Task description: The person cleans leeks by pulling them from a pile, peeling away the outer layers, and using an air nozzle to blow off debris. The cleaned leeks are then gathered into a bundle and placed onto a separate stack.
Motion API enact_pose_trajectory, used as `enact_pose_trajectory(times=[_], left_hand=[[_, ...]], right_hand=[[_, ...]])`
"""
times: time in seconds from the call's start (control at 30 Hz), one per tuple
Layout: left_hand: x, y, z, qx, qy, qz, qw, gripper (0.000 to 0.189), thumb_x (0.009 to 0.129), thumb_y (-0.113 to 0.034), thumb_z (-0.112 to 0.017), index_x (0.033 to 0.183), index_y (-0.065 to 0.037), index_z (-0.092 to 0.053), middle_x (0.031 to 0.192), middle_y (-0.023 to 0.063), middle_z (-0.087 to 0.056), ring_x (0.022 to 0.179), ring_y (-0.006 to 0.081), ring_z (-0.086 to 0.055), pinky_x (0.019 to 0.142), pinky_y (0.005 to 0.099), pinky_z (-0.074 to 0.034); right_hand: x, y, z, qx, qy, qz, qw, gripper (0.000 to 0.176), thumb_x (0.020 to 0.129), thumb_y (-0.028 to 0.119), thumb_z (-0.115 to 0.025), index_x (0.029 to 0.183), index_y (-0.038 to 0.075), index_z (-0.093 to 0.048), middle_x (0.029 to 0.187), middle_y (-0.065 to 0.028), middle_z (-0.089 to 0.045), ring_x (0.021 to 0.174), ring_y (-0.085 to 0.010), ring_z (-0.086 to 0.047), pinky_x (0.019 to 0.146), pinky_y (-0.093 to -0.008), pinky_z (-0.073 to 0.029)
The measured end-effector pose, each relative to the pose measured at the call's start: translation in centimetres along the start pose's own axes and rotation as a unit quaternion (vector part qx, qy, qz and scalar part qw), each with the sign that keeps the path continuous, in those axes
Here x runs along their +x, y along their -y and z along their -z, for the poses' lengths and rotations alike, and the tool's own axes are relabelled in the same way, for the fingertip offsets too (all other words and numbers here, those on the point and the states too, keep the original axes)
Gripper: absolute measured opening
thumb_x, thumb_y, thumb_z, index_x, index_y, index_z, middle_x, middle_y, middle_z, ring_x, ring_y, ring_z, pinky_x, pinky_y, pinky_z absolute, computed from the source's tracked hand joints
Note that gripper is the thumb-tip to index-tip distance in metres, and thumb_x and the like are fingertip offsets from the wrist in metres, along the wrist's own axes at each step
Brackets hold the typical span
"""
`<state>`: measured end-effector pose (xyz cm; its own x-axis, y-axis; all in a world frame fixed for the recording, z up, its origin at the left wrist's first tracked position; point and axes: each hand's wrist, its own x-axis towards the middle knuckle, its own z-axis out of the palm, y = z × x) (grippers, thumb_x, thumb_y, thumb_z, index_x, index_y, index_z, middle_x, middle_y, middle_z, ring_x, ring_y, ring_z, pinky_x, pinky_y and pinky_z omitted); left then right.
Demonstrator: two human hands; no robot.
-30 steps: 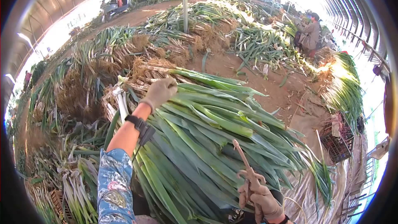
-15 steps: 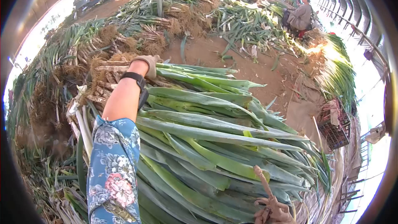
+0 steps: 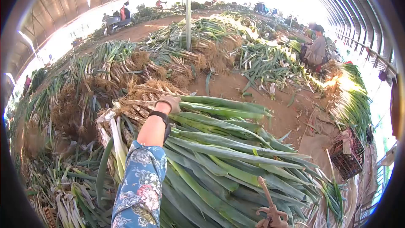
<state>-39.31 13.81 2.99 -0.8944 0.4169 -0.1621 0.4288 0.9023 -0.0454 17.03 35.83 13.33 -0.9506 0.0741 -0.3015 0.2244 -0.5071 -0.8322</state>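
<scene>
A large pile of leeks (image 3: pixel 236 156) lies before me, its broad green leaves pointing right and its pale stalks and roots to the left. My left hand (image 3: pixel 169 103), in a beige glove with a dark band at the wrist, is closed around leeks at the top of the pile, where stalks meet leaves. Its fingertips are partly hidden. At the bottom edge, my gloved right hand (image 3: pixel 274 218) is closed on a thin brown stick-like thing (image 3: pixel 265 189) that points up over the leaves. I cannot make out its kind.
Several heaps of leeks (image 3: pixel 122 65) with roots lie left and ahead. Loose leaves (image 3: pixel 268 65) cover the ground beyond. A person (image 3: pixel 316 48) sits at the right near a leek stack (image 3: pixel 352 97). A dark crate (image 3: pixel 348 154) stands at right; a metal post (image 3: pixel 188 12) rises ahead.
The view has tilted up, showing more of the tunnel roof and background. My left hand stays closed on the leeks, and the leaf tips beyond it are blurred. The right hand still grips the brown thing.
</scene>
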Motion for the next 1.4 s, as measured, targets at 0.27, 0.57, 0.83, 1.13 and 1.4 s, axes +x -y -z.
enact_pose_trajectory(times=[0.27, 0.57, 0.83, 1.13, 1.4], left_hand=[[4.6, 1.5, 4.9, -0.004, 0.026, -0.064, 0.998, 0.110, 0.063, -0.054, -0.081, 0.153, -0.010, -0.036, 0.155, 0.0173, -0.040, 0.139, 0.0350, -0.043, 0.113, 0.0423, -0.039], [5.5, 2.3, 4.0, -0.087, 0.130, 0.016, 0.988, 0.123, 0.069, -0.070, -0.077, 0.157, -0.005, -0.021, 0.159, 0.0206, -0.032, 0.145, 0.0354, -0.035, 0.118, 0.0423, -0.032], [6.0, 3.3, 2.5, -0.097, 0.100, 0.066, 0.988, 0.129, 0.066, -0.079, -0.071, 0.156, -0.001, -0.022, 0.159, 0.0233, -0.029, 0.146, 0.0352, -0.032, 0.119, 0.0407, -0.031], [5.7, 3.4, 0.8, -0.116, 0.011, -0.060, 0.991, 0.088, 0.074, -0.081, -0.063, 0.124, -0.009, -0.067, 0.120, 0.0174, -0.068, 0.111, 0.0350, -0.064, 0.093, 0.0452, -0.050], [1.6, -0.4, 1.5, 0.015, -0.012, -0.043, 0.999, 0.077, 0.073, -0.029, -0.075, 0.140, -0.007, -0.046, 0.124, 0.0211, -0.065, 0.117, 0.0368, -0.061, 0.097, 0.0457, -0.050]], right_hand=[[3.3, 0.4, 2.1, 0.058, -0.012, -0.059, 0.996, 0.091, 0.082, 0.034, -0.076, 0.150, -0.006, -0.031, 0.105, -0.0099, -0.058, 0.077, -0.0195, -0.060, 0.061, -0.0284, -0.050], [4.6, 0.9, 2.0, 0.059, -0.033, -0.087, 0.994, 0.091, 0.079, 0.036, -0.076, 0.146, -0.008, -0.034, 0.103, -0.0098, -0.058, 0.080, -0.0195, -0.061, 0.065, -0.0293, -0.051], [4.2, 0.0, 2.7, 0.072, -0.035, -0.098, 0.992, 0.089, 0.078, 0.034, -0.075, 0.145, -0.008, -0.034, 0.107, -0.0123, -0.059, 0.079, -0.0206, -0.062, 0.065, -0.0301, -0.053], [5.5, 0.0, 3.2, 0.076, -0.015, -0.103, 0.992, 0.087, 0.076, 0.033, -0.071, 0.143, -0.010, -0.035, 0.104, -0.0136, -0.061, 0.081, -0.0215, -0.062, 0.065, -0.0292, -0.052], [3.2, 0.4, 2.6, 0.052, 0.012, -0.082, 0.995, 0.085, 0.078, 0.035, -0.071, 0.145, -0.006, -0.037, 0.105, -0.0121, -0.062, 0.082, -0.0191, -0.062, 0.065, -0.0284, -0.051]])
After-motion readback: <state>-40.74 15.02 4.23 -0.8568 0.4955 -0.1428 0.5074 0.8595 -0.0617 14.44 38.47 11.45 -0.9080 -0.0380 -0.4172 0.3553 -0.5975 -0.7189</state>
